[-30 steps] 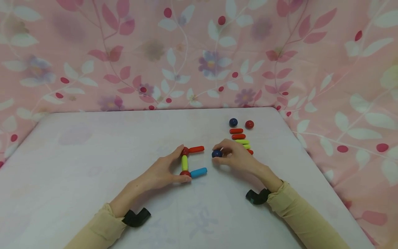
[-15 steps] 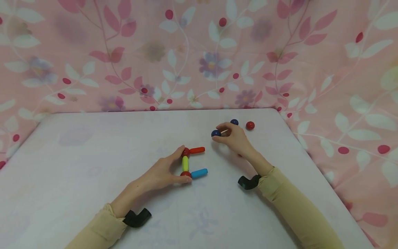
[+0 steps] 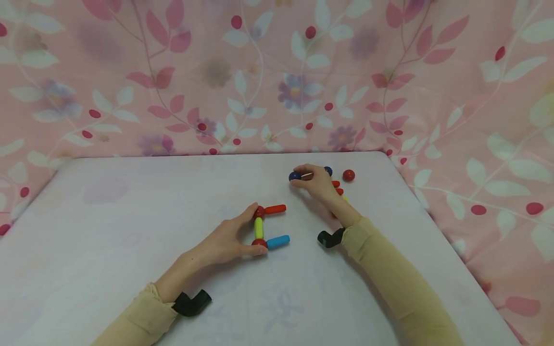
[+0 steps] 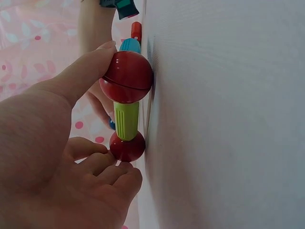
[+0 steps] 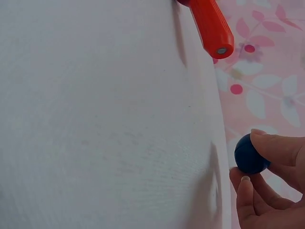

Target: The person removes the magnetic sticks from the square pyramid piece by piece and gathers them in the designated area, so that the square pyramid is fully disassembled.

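Note:
My left hand (image 3: 225, 240) spans a small assembly in the middle of the table, thumb on the near red ball (image 4: 127, 76) and fingers at the far red ball (image 4: 127, 146). A yellow-green magnetic rod (image 3: 258, 228) joins the two balls. Out to the right point a red rod (image 3: 275, 209) from the far ball and a light blue rod (image 3: 278, 241) from the near one. Further back, my right hand (image 3: 319, 184) pinches a dark blue ball (image 5: 250, 155) between thumb and fingertips, held over the table in the right wrist view.
Behind my right hand, a second dark blue ball (image 3: 328, 171) is partly hidden and a loose red ball (image 3: 348, 175) lies beside it. Ends of red rods (image 3: 335, 184) and a yellow-green rod (image 3: 345, 198) show past the hand. Floral cloth (image 3: 259, 72) hangs behind the white table (image 3: 130, 206).
My right hand has carried the dark blue ball toward the back of the table and slightly left, away from the assembly. My left hand keeps its place on the assembly.

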`<action>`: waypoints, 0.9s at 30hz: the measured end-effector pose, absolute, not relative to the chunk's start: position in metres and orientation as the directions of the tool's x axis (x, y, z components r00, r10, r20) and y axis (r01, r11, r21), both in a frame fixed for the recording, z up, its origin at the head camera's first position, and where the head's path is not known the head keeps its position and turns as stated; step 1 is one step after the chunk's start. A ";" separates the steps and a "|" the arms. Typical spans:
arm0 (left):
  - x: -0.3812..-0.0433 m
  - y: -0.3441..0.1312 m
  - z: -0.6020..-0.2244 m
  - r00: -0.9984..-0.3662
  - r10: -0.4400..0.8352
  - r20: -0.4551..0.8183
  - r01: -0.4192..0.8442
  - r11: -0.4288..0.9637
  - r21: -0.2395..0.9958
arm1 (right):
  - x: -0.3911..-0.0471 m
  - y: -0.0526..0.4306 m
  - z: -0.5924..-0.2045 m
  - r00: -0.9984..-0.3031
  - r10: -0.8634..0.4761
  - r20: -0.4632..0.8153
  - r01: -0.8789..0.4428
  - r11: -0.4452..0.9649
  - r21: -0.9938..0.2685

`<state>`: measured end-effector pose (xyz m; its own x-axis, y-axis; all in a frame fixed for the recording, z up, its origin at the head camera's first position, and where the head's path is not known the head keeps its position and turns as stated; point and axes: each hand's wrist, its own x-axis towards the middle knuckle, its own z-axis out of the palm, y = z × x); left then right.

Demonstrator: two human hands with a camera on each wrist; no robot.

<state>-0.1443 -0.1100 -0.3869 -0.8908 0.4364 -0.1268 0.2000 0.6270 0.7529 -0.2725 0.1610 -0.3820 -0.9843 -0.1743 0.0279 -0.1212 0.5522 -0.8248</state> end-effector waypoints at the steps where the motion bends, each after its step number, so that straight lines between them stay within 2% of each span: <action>1: -0.144 -0.110 -0.387 -0.890 0.437 -0.127 0.201 0.627 0.752 | -0.274 0.160 -0.383 -0.984 -0.174 0.026 -0.120 0.557 -0.822; 27: -0.143 -0.110 -0.386 -0.892 0.432 -0.131 0.195 0.630 0.752 | -0.299 0.144 -0.394 -0.989 -0.148 0.018 -0.106 0.608 -0.787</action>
